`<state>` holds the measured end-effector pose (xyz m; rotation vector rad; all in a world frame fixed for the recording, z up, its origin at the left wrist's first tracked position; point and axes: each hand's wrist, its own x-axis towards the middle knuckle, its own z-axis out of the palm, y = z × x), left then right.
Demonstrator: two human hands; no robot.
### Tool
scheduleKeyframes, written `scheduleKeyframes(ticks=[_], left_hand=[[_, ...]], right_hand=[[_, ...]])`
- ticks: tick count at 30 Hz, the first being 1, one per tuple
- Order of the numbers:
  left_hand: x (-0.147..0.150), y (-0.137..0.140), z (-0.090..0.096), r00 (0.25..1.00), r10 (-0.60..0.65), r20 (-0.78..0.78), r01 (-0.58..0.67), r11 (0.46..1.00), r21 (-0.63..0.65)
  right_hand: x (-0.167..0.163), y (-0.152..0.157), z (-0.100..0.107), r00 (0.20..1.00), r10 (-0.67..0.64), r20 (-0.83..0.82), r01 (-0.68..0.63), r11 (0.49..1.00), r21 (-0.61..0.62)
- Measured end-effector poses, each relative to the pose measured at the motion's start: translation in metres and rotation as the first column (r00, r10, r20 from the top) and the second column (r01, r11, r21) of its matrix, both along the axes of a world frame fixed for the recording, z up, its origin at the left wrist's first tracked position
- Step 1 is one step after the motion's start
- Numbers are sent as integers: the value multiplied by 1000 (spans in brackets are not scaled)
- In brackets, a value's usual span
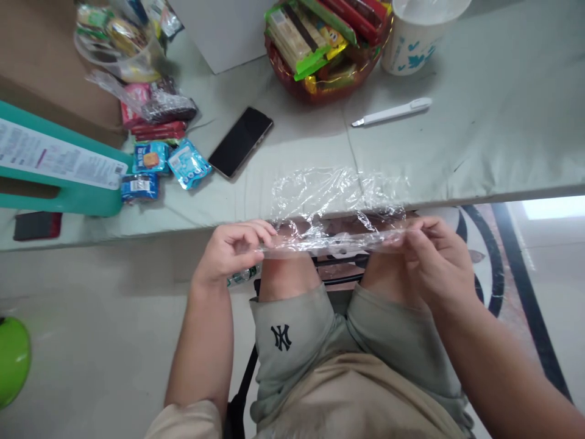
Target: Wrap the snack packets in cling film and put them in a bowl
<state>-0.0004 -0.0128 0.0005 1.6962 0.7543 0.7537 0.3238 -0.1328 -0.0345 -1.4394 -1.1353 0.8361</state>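
A clear, crinkled plastic bag [338, 201] stretches between my two hands over my lap, its far part lying on the table edge. My left hand [233, 249] pinches the near left corner between thumb and fingers. At the near right corner, my right hand [436, 256] grips the film with thumb and fingertips. Beyond the bag lie a white pen-shaped cutter [393, 113] with a pointed tip and a dark phone [241, 142]; neither hand touches them.
A red bowl of wrapped snacks [292, 79] and a white paper cup [411, 46] stand at the back. Several snack packets [189, 163] lie at left beside a teal box [86, 198]. A clear tub [137, 67] holds more packets. The table's front edge crosses above my knees.
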Motion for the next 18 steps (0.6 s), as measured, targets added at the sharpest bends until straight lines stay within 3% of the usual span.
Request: scheduleKeyframes(ticks=[2, 4, 7, 12, 18], left_hand=[[-1, -2, 0, 995, -100, 16, 101, 994, -43], [-2, -5, -3, 993, -117, -31, 115, 991, -73], [-3, -10, -14, 996, 29, -88, -35, 997, -73], [1, -14, -34, 968, 243, 65, -232, 962, -145], [24, -16, -36, 877, 460, 139, -422, 876, -236]], right_hand=[[-3, 6, 3, 969, -96, -229, 80, 994, -81], [-7, 11, 9, 923, -181, -341, 137, 979, -149], [-9, 16, 15, 914, -252, -318, 209, 964, -163], [-3, 20, 12, 923, -280, -264, 254, 959, -129], [2, 3, 10, 810, -278, -516, 190, 957, -218]])
